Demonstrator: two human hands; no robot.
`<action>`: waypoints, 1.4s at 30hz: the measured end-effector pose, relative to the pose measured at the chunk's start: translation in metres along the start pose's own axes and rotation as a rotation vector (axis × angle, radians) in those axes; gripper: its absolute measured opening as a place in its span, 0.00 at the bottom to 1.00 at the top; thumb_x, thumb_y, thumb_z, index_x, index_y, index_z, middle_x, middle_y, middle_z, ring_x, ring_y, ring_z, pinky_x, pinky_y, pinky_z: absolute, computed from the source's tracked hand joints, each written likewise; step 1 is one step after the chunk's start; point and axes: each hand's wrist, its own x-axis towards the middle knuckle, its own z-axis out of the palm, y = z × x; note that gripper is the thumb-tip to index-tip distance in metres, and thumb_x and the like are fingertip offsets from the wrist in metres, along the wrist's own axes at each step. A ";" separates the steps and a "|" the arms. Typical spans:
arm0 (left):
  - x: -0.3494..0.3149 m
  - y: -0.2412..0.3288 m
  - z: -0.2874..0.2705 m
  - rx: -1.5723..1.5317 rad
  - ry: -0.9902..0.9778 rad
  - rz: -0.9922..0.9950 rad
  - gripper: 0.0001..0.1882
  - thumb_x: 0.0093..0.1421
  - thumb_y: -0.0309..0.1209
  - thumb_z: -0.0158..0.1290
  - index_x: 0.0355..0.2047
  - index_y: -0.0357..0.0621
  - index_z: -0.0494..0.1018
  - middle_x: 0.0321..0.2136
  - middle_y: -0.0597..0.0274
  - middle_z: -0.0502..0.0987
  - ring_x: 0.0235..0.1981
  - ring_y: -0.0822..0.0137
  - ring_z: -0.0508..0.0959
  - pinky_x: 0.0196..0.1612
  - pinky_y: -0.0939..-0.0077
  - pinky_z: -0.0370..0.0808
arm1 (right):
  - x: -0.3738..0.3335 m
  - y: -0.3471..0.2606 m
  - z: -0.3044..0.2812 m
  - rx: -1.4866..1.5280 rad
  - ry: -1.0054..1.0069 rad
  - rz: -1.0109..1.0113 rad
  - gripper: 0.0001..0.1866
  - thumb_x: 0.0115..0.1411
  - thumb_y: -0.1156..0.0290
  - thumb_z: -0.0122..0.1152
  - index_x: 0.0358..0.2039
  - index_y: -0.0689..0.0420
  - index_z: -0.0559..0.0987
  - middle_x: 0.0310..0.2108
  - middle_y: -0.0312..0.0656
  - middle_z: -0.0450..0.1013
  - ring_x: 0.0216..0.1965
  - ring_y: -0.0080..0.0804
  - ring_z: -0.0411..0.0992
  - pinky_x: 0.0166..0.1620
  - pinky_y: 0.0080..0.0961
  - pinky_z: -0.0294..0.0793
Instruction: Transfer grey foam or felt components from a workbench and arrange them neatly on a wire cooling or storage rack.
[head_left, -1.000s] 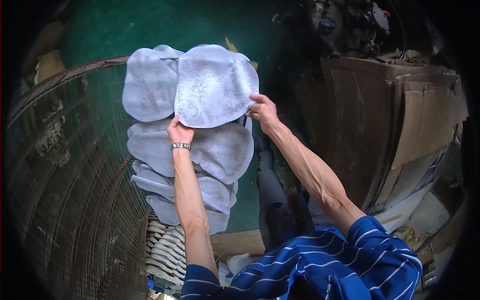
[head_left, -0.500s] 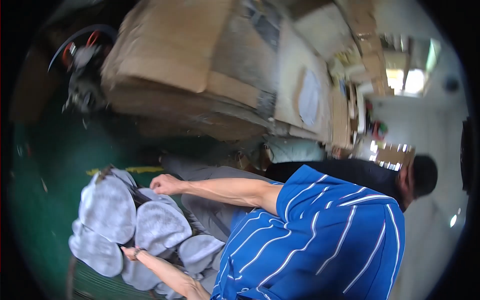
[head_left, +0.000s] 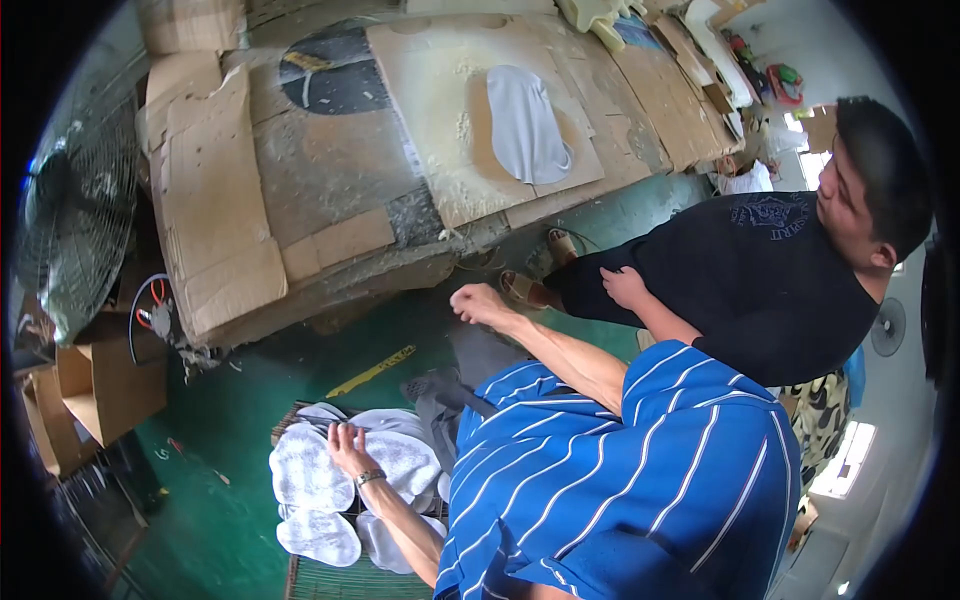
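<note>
My left hand (head_left: 350,450), with a bracelet or watch at its wrist, is over a group of pale grey, fuzzy oval pads (head_left: 312,470). Its fingers are apart and slightly bent, and nothing shows between them. The pads lie in overlapping rows on a wire rack (head_left: 340,585) low by my side. Up and away from the rack, my right hand (head_left: 480,304) hangs in the air between me and the worktable. Its fingers are curled in, and no object shows in them. On the worktable lies a smooth grey oblong piece (head_left: 525,125).
A cardboard-covered worktable (head_left: 330,245) with ragged edges stands ahead. A co-worker in a black shirt (head_left: 740,280) stands close on the right. At far left are a large fan (head_left: 75,225) and open cardboard boxes (head_left: 125,385). Yellow tape (head_left: 370,371) marks the green floor.
My right hand has lifted from the pads and moved away toward the worktable. My left hand has shifted from a lower pad's edge to the pads' upper part. The view has swung round.
</note>
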 end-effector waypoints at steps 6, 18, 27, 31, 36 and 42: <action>-0.029 -0.002 0.140 0.141 -0.141 -0.041 0.26 0.60 0.33 0.58 0.56 0.37 0.66 0.44 0.55 0.75 0.46 0.60 0.77 0.47 0.67 0.77 | 0.059 -0.003 -0.131 -0.112 0.634 -0.109 0.11 0.56 0.65 0.57 0.34 0.57 0.81 0.29 0.45 0.79 0.30 0.35 0.78 0.31 0.31 0.76; -0.056 -0.019 0.462 0.492 -0.694 0.170 0.20 0.63 0.30 0.56 0.53 0.36 0.69 0.39 0.60 0.76 0.38 0.71 0.75 0.41 0.77 0.73 | 0.158 -0.050 -0.355 -0.691 1.023 -0.240 0.09 0.54 0.71 0.63 0.36 0.58 0.79 0.44 0.49 0.71 0.48 0.49 0.69 0.47 0.45 0.71; -0.053 -0.078 0.640 1.059 -0.973 0.794 0.23 0.52 0.27 0.58 0.49 0.39 0.69 0.38 0.46 0.74 0.44 0.47 0.73 0.49 0.58 0.70 | 0.188 -0.050 -0.369 -0.628 0.896 -0.109 0.05 0.55 0.73 0.60 0.32 0.57 0.78 0.29 0.48 0.76 0.33 0.51 0.74 0.42 0.41 0.74; -0.053 -0.094 0.652 1.215 -0.872 0.682 0.27 0.50 0.34 0.60 0.49 0.37 0.68 0.41 0.46 0.73 0.46 0.49 0.72 0.50 0.58 0.69 | 0.166 -0.059 -0.378 0.082 0.732 -0.108 0.06 0.56 0.75 0.60 0.35 0.60 0.78 0.27 0.44 0.76 0.25 0.37 0.74 0.34 0.33 0.76; -0.045 -0.106 0.649 1.106 -0.743 0.673 0.21 0.48 0.32 0.56 0.41 0.35 0.68 0.34 0.49 0.70 0.39 0.52 0.72 0.47 0.60 0.70 | 0.128 -0.111 -0.372 1.023 0.229 0.023 0.05 0.55 0.76 0.64 0.31 0.61 0.78 0.25 0.38 0.74 0.22 0.25 0.72 0.27 0.23 0.76; -0.026 -0.111 0.643 0.935 -0.627 0.431 0.16 0.48 0.31 0.53 0.36 0.35 0.67 0.28 0.56 0.69 0.31 0.60 0.69 0.39 0.68 0.69 | 0.144 -0.253 -0.328 1.138 -0.108 -0.456 0.08 0.58 0.73 0.62 0.35 0.65 0.77 0.27 0.41 0.75 0.27 0.29 0.75 0.32 0.27 0.78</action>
